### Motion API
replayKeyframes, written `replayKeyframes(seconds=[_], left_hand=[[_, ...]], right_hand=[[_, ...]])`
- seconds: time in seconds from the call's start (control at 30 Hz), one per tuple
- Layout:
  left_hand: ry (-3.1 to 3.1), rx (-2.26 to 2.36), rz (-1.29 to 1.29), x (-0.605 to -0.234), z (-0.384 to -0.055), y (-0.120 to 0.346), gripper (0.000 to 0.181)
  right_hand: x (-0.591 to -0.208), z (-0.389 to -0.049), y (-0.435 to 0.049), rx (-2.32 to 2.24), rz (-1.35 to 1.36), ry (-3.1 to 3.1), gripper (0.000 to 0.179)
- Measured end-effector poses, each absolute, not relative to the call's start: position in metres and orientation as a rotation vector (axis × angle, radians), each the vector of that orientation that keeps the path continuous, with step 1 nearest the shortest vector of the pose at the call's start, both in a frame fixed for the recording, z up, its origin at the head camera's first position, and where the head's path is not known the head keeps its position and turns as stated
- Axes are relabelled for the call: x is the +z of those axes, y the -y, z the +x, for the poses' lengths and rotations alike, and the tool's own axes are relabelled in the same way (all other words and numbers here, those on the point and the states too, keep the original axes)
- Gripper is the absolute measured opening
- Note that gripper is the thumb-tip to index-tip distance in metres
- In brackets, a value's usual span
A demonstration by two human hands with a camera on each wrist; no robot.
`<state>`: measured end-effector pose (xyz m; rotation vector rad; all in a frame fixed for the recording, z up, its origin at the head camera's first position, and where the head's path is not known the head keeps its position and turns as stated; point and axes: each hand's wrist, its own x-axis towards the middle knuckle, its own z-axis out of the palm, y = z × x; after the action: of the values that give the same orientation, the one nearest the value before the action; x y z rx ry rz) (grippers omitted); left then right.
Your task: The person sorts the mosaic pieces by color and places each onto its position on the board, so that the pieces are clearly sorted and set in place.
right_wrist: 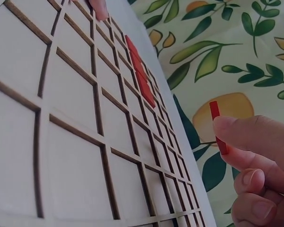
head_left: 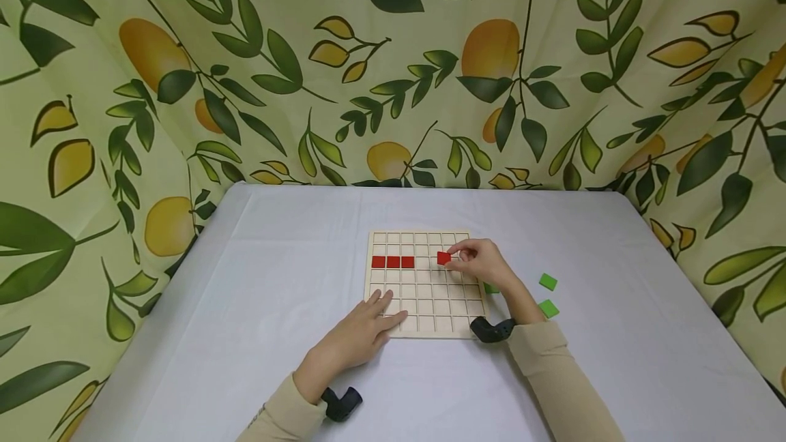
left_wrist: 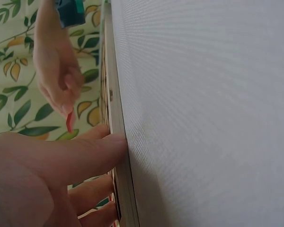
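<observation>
A light wooden grid board (head_left: 425, 307) lies on the table, divided into square cells by raised strips. Three red square tiles (head_left: 394, 262) fill neighbouring cells in a row at its left side. My right hand (head_left: 482, 261) pinches another red tile (head_left: 443, 258) between thumb and fingers, above the same row and to the right of the three. In the right wrist view this tile (right_wrist: 215, 113) appears edge-on, raised off the board. My left hand (head_left: 362, 329) rests with spread fingers on the board's lower left corner, its thumb (left_wrist: 109, 146) at the board's edge.
Two green square tiles (head_left: 548, 282) lie on the white tablecloth (head_left: 295, 251) right of the board. Another green tile (head_left: 491, 288) is partly hidden beside my right wrist. A curtain (head_left: 393, 87) printed with fruit and leaves stands behind the table and along its sides.
</observation>
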<state>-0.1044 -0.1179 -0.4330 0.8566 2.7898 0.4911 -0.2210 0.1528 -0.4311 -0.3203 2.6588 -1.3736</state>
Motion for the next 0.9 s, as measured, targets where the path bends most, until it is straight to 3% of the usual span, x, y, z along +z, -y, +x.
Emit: replayKeyframes(seconds=[0.9], left_hand=[[-2.766,0.52,0.803,-0.432,-0.104,0.117,0.043]], right_hand=[[-0.44,-0.232,-0.139,-1.464,-0.256,-2.54,0.029]])
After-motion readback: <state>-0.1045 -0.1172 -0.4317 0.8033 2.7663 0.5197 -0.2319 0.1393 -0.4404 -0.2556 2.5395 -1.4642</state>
